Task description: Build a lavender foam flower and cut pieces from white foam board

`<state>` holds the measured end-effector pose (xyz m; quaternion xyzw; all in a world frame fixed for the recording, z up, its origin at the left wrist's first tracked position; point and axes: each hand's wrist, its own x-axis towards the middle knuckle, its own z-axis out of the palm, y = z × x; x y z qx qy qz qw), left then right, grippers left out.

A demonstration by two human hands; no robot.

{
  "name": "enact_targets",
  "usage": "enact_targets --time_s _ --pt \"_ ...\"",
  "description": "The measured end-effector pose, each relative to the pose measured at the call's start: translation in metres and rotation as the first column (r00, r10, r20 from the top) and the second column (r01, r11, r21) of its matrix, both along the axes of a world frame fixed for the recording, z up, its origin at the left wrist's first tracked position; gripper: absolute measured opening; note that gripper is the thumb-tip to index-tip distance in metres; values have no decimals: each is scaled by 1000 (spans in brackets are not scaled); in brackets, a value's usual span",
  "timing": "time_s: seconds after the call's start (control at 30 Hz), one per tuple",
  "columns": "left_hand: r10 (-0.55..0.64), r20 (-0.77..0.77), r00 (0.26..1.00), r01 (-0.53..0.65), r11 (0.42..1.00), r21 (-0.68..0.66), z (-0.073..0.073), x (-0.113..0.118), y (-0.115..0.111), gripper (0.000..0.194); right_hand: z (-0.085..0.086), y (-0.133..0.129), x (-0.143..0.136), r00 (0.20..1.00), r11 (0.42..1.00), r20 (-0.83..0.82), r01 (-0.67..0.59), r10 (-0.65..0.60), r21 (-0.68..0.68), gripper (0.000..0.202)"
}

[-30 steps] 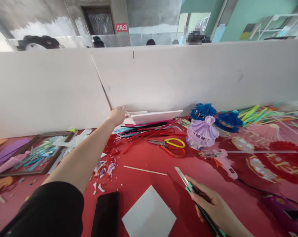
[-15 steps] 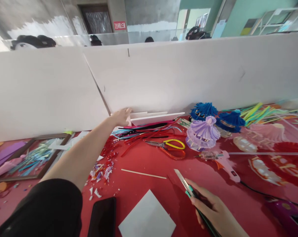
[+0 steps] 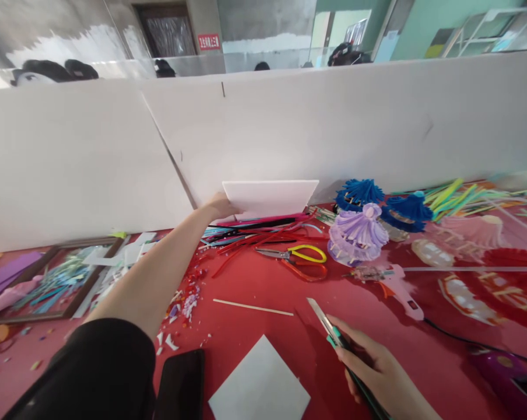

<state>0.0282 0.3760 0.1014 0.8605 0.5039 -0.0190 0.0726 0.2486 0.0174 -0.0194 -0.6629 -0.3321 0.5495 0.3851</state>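
Observation:
At the back of the red table, my left hand (image 3: pixel 222 207) grips the left end of a white board (image 3: pixel 270 198), its fingers partly hidden behind it. The board is tilted up in front of the white partition. Lower right, my right hand (image 3: pixel 371 364) is closed around a green and black utility knife (image 3: pixel 333 332), its blade out and pointing up and left. A thin wooden stick (image 3: pixel 252 307) lies left of the blade. A white square piece (image 3: pixel 260 382) lies near the front edge of the view.
Pliers (image 3: pixel 294 256) and pipe cleaners (image 3: pixel 255 233) lie below the board. Blue and purple carousel-like crafts (image 3: pixel 359 233), then a pink glue gun (image 3: pixel 403 291), are on the right. A black phone (image 3: pixel 180 385) lies front left. Behind stands a white partition (image 3: pixel 333 122).
My left hand has taken hold of the white board and raised it from its low-lying position by the partition. My right hand holds the knife much as before.

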Motion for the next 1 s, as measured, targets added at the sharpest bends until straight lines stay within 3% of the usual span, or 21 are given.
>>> enact_targets --time_s 0.17,0.3,0.53,0.7,0.83,0.93,1.0 --pt "1 -3 1000 -1 999 -45 11 -6 19 34 4 0 -1 1000 1000 18 10 -10 -3 71" --pt "51 24 998 -50 998 -35 10 -7 27 34 5 0 -1 1000 1000 26 16 -16 -7 72" --pt "250 180 951 -277 950 144 -2 -5 15 33 -3 1 5 999 998 -8 -45 45 -31 74" --pt "280 379 882 -410 852 325 -1 -3 1 55 3 1 1 1000 1000 7 27 -26 -16 71" --pt "204 481 853 -431 794 428 7 -2 -17 53 10 3 -2 999 999 11 49 -49 -1 70" --pt "89 476 875 -328 832 447 8 -4 -51 43 10 4 0 999 999 -5 42 -42 18 72" --pt "-8 438 899 -196 886 419 0 -8 -90 32 8 4 3 1000 1000 -26 18 -17 12 76"
